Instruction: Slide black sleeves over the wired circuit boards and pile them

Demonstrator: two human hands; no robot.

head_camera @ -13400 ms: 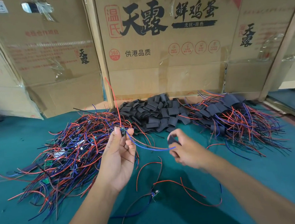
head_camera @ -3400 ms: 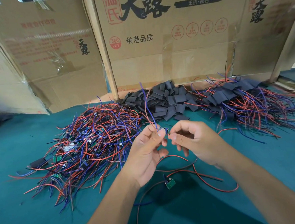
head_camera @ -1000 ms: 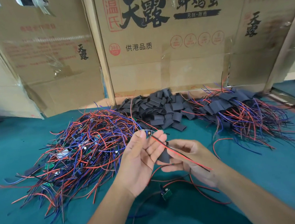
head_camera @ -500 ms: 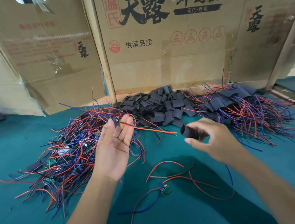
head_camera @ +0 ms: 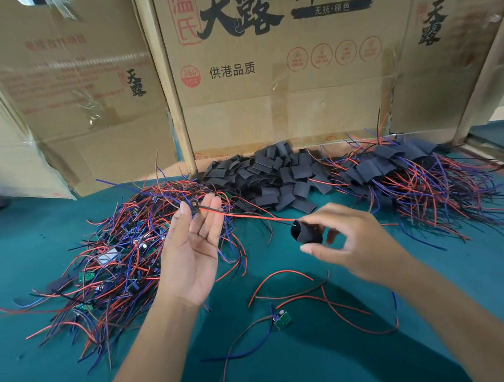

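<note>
While the left hand (head_camera: 189, 256) pinched a small circuit board (head_camera: 194, 207) at its fingertips, the right hand (head_camera: 348, 243) pinched an open black sleeve (head_camera: 305, 234) at the red-and-black wire tips (head_camera: 277, 219), mid-worktop; splayed tips could snag the sleeve mouth.

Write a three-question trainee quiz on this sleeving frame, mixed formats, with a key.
1. True or false: the right hand holds a black sleeve with its opening facing the wire ends.
2. Which pile lies between the bare wired boards and the sleeved boards? A. loose sleeves B. green boards C. tape rolls
3. Fill in: the left hand pinches a small ____ at its fingertips, with red and black wires running toward the sleeve.

Key: 1 true; 2 A; 3 circuit board.
</note>
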